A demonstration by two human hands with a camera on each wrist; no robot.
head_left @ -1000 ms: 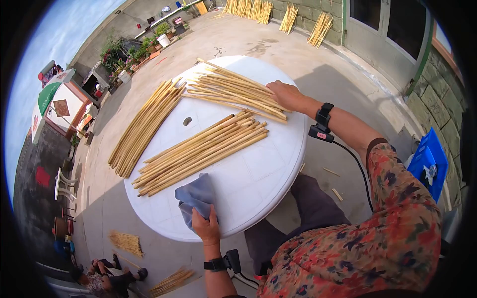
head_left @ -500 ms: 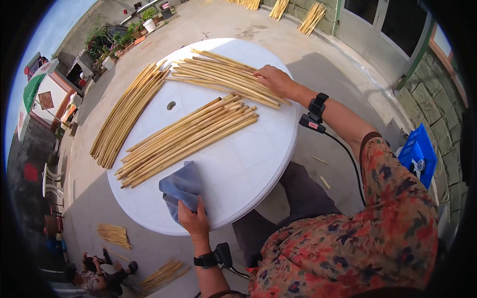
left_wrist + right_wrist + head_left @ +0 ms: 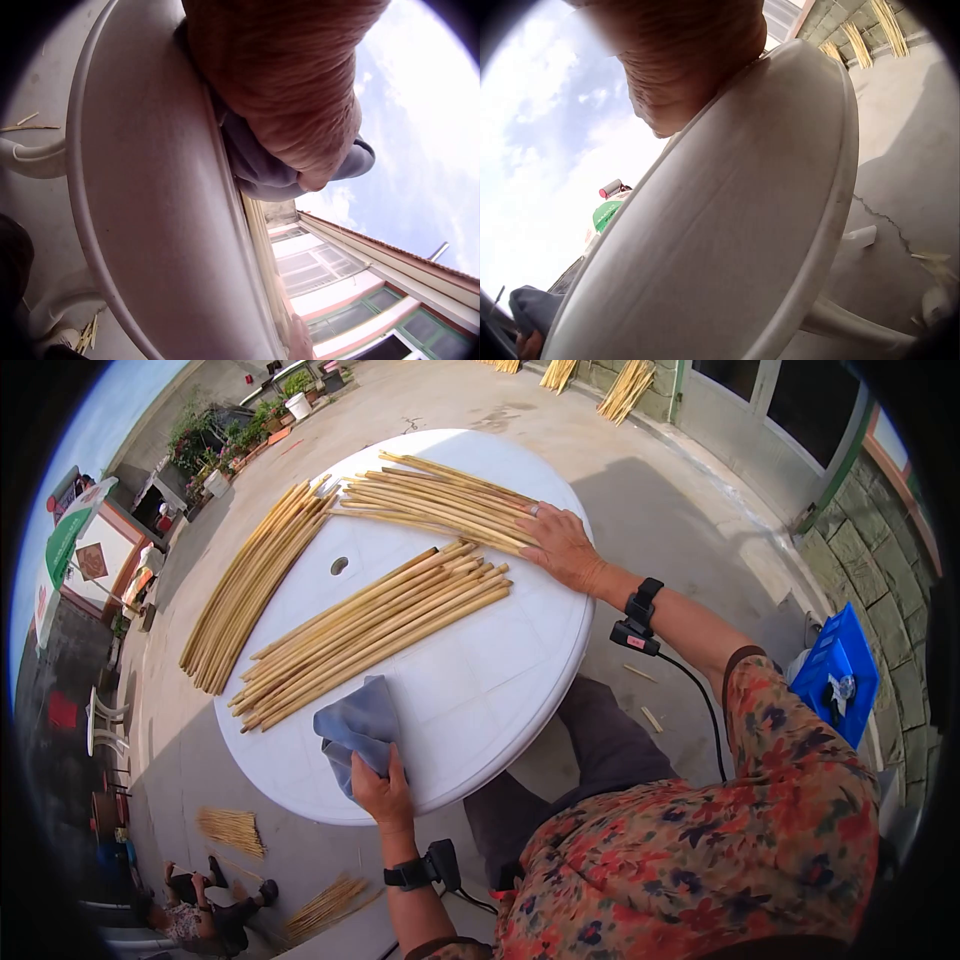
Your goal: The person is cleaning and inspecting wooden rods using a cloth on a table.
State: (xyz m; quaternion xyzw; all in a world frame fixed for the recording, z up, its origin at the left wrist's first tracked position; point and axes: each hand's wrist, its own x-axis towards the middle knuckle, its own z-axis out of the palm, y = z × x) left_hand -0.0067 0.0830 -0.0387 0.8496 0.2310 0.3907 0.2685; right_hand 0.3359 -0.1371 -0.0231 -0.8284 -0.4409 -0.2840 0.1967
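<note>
In the head view my left hand (image 3: 384, 788) grips a folded blue-grey cloth (image 3: 362, 718) at the near left edge of the round white table (image 3: 470, 690). The left wrist view shows the cloth (image 3: 262, 161) bunched under the fingers. My right hand (image 3: 564, 548) lies over the right-hand ends of a far bundle of peeled straw-coloured sticks (image 3: 440, 500), fingers stretched across them. A second bundle of sticks (image 3: 370, 635) lies across the middle, just beyond the cloth. The third bundle (image 3: 258, 585) lies at the left, some ends past the table's rim.
A hole (image 3: 339, 566) pierces the tabletop. On the right stands a blue crate (image 3: 840, 675). More stick bundles (image 3: 628, 390) lean on the far wall, and others (image 3: 230, 830) lie on the ground at lower left near a seated person (image 3: 205, 915).
My right hand has shifted nearer along the stick ends, its fingers now spread over them, and those ends sit more level. The left hand keeps its hold on the cloth. The head view has tilted.
</note>
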